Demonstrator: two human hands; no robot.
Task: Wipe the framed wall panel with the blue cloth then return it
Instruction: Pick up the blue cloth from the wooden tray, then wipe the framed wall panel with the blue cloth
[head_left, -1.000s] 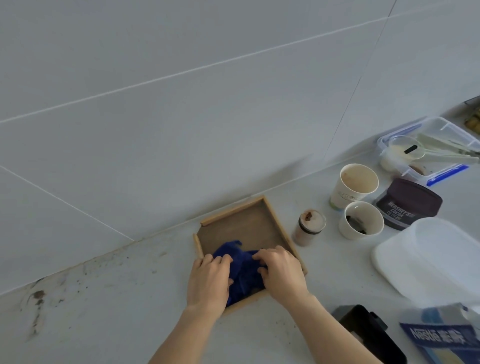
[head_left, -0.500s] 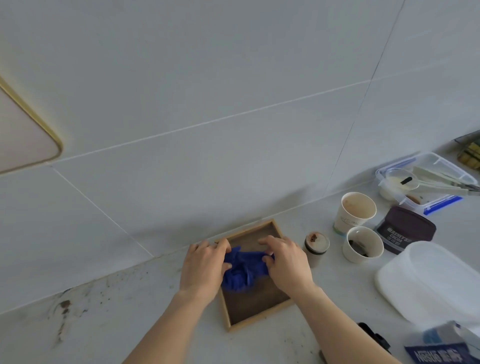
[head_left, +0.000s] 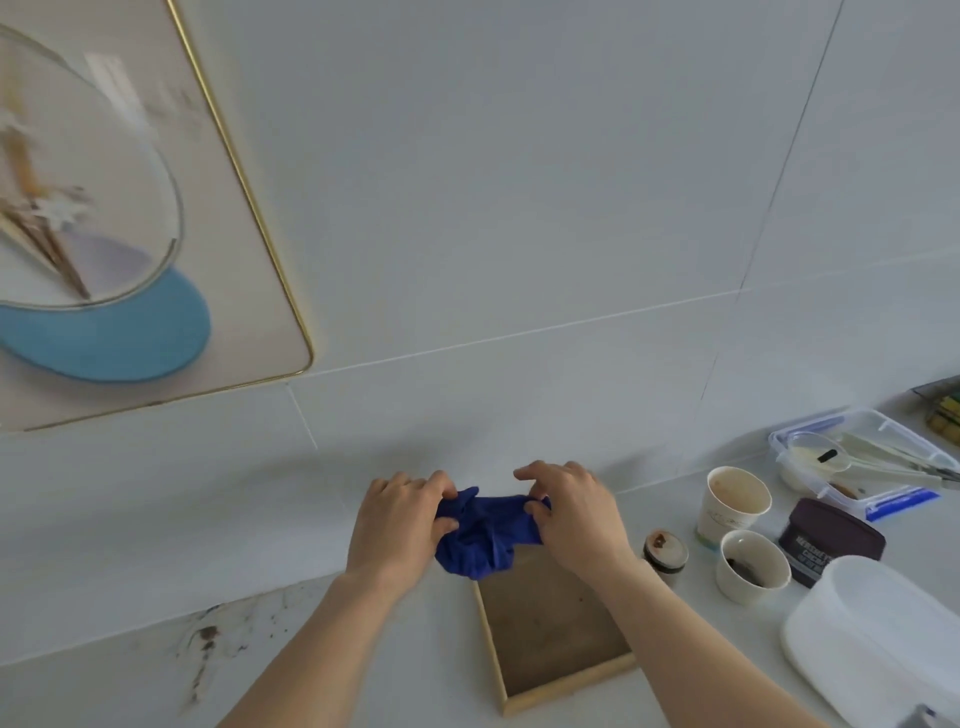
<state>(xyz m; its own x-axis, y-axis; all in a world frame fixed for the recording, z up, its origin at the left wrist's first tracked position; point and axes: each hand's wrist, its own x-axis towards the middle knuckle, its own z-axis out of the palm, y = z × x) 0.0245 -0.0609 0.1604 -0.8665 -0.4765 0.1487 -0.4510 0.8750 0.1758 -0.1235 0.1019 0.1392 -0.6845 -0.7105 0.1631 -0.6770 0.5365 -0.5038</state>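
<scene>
A crumpled dark blue cloth (head_left: 480, 535) hangs in the air between both hands, above the far end of a shallow wooden tray (head_left: 550, 629) on the counter. My left hand (head_left: 400, 525) grips the cloth's left edge and my right hand (head_left: 576, 514) grips its right edge. The framed wall panel (head_left: 130, 218), with a thin gold rim and a pale picture with a blue shape, hangs on the tiled wall at the upper left, well apart from the cloth.
Right of the tray stand a small lidded jar (head_left: 666, 552), two used paper cups (head_left: 732, 501) (head_left: 753, 566), a dark tub (head_left: 831, 540), a clear box with utensils (head_left: 857, 462) and a white plastic lid (head_left: 883, 639). Brown stains (head_left: 205, 644) mark the counter at left.
Both hands have lifted the blue cloth out of the wooden tray and up toward the wall. The view has tilted upward, bringing the framed panel into sight.
</scene>
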